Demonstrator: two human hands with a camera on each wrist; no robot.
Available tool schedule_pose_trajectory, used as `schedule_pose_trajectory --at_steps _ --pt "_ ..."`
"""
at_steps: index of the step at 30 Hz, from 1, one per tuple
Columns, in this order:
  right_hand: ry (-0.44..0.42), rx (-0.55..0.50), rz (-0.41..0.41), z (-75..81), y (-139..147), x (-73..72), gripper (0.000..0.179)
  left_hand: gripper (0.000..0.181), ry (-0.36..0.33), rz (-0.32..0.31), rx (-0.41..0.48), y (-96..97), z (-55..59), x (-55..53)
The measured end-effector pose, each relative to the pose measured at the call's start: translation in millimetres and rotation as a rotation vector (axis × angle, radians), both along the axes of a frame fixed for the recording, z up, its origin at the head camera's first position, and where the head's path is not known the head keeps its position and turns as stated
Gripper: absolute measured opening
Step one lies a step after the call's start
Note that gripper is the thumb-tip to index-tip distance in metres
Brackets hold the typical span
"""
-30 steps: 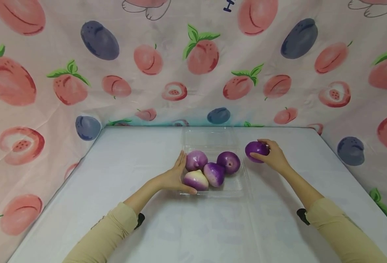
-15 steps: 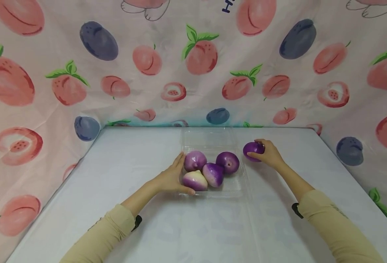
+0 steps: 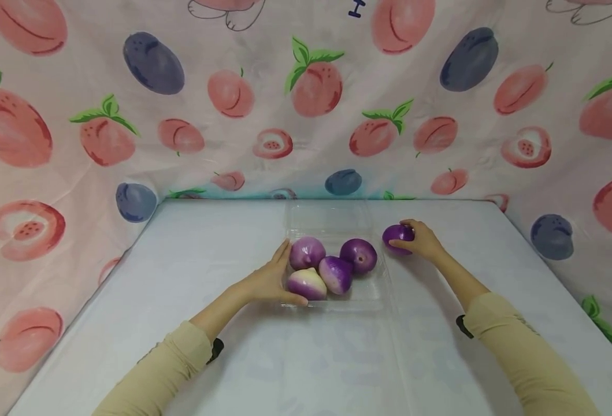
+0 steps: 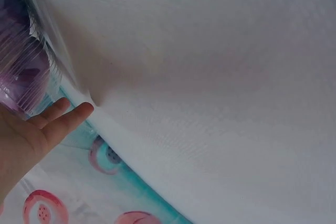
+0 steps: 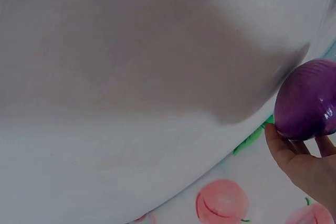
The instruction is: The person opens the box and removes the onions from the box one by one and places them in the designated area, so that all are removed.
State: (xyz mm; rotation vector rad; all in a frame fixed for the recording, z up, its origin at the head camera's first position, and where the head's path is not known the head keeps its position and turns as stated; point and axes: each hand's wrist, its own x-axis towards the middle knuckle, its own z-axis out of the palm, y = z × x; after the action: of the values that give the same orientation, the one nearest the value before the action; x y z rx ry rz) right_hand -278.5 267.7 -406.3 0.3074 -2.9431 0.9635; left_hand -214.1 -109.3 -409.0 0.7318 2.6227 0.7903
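Note:
In the head view a clear plastic clamshell box (image 3: 370,293) stands mid-table and holds several purple onions, among them a dark one (image 3: 358,256) at the right and a pale-and-purple one (image 3: 307,284) at the front left. My left hand (image 3: 270,281) rests against the box's left side, its thumb along the front edge and its fingers extended. In the left wrist view straight fingers (image 4: 65,121) lie beside the ribbed box wall. My right hand (image 3: 424,241) grips another dark purple onion (image 3: 398,238) just right of the box, fingers and thumb around it.
The box's lid (image 3: 329,216) lies folded back toward the rear. A white cover spreads over the table (image 3: 222,242). Behind and at the sides hangs a fruit-printed cloth (image 3: 181,104).
My right hand has moved slightly left toward the box with the onion in its grip. The left hand stays at the box, and the onions inside keep their places.

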Motion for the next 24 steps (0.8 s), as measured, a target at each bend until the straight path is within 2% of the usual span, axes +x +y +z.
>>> schedule_pose_trajectory --at_steps 4,12,24 --pt "-0.023 0.016 0.009 -1.2 -2.1 0.3 0.061 0.136 -0.023 -0.003 0.009 -1.1 0.8 0.7" --pt "-0.016 0.037 0.008 -1.2 -3.6 -1.6 0.062 0.134 -0.081 -0.008 0.059 -1.5 2.1 2.2" --pt "-0.010 0.028 0.003 0.3 -6.2 -1.6 0.061 0.131 -0.088 -0.020 0.069 -2.5 3.2 1.4"
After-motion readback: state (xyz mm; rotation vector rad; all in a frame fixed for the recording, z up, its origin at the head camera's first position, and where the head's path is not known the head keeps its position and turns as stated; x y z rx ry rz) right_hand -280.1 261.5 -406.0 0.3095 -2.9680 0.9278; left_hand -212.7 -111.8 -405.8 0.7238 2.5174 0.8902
